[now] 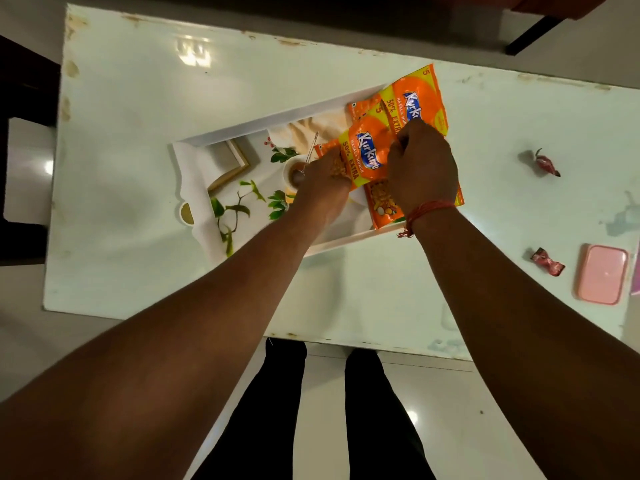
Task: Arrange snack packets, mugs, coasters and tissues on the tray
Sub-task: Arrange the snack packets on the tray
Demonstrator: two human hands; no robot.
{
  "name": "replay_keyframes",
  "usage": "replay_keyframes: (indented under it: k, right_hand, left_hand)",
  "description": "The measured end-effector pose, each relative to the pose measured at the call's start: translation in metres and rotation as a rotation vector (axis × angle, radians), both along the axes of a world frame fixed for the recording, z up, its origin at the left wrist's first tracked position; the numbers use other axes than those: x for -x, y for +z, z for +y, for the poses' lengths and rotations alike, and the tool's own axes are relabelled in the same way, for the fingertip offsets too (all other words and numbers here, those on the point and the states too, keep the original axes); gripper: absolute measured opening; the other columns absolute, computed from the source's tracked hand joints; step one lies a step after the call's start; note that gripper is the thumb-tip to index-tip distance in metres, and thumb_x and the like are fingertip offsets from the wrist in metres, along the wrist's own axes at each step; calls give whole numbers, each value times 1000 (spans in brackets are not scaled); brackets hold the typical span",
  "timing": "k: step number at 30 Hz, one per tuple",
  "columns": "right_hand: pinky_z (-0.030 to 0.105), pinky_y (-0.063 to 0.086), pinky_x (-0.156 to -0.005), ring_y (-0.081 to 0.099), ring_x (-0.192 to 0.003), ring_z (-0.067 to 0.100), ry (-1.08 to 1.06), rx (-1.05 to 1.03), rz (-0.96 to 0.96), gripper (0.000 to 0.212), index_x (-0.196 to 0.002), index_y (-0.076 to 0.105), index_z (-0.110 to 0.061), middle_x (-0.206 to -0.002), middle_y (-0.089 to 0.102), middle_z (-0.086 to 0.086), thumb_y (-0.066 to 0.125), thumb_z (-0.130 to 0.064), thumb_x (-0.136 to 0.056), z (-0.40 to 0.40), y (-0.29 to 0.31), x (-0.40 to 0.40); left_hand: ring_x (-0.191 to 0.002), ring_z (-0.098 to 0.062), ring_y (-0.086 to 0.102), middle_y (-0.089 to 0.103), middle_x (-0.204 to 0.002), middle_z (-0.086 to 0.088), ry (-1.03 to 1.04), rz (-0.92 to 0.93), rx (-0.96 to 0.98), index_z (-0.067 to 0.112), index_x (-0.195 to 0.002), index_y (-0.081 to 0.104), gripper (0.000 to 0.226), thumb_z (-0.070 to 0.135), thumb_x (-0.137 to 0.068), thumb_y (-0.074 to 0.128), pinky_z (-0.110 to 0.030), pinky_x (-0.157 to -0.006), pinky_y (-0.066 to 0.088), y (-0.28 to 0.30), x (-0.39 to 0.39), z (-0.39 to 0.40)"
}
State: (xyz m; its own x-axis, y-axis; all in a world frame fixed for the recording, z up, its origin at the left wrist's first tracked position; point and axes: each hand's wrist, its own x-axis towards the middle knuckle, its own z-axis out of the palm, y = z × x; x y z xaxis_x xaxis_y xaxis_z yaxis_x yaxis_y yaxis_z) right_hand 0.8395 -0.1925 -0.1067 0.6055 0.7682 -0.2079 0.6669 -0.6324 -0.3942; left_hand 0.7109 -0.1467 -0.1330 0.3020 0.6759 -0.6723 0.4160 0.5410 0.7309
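Packets (367,157) on tray (263,124) — left hand (323,178) and right hand (420,164) both clamped on them — best laid flat, overlapping, inside rim.

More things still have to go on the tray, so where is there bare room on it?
The tray's left half, from its handle end to the left hand, lies bare. Its right end is crowded with overlapping orange snack packets under both hands.

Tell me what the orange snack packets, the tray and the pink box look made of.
Orange snack packets: thin glossy plastic film, judging by creases and sheen. Tray: smooth white rim with a printed picture base, probably plastic or coated board; unclear which. Pink box: looks like moulded plastic, with rounded corners and soft shine.
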Motion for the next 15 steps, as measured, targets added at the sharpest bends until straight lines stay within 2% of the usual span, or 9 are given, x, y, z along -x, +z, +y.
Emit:
replay_keyframes:
  k: [2, 4, 8, 15]
  right_hand:
    - [42, 49, -94, 53, -114, 31, 46, 51, -103, 31, -120, 62, -9, -127, 58, 13, 46, -29, -101, -2, 1, -4]
    - [43, 48, -97, 51, -116, 32, 69, 91, -156, 36, -125, 61, -9, -130, 56, 14, 45, -32, -102, -4, 1, -7]
    - [43, 47, -97, 51, -116, 32, 60, 96, -167, 37, -124, 62, -10, -130, 56, 14, 44, -33, -102, -6, 0, -13]
    - [41, 47, -97, 52, -115, 29, 41, 84, -150, 37, -123, 62, -13, -129, 57, 11, 42, -36, -101, -6, -1, -20]
  left_hand:
    - [-104, -41, 62, 66, -90, -5, -7, 33, -8, 30, -105, 58, 40, -4, -83, 58, -54, -89, 49, -2, -3, 0]
    - [-91, -31, 64, 65, -86, 1, -6, 37, -7, 26, -112, 61, 41, -4, -84, 59, -48, -81, 49, -3, -6, -1]
    - [-111, -29, 62, 67, -116, -10, -19, 49, -36, 19, -122, 61, 42, -2, -86, 56, -51, -97, 51, -5, -9, -3]
    - [-123, -25, 56, 62, -131, -7, -55, 61, -43, 18, -136, 53, 46, 4, -93, 53, -49, -105, 46, -3, -11, -1]
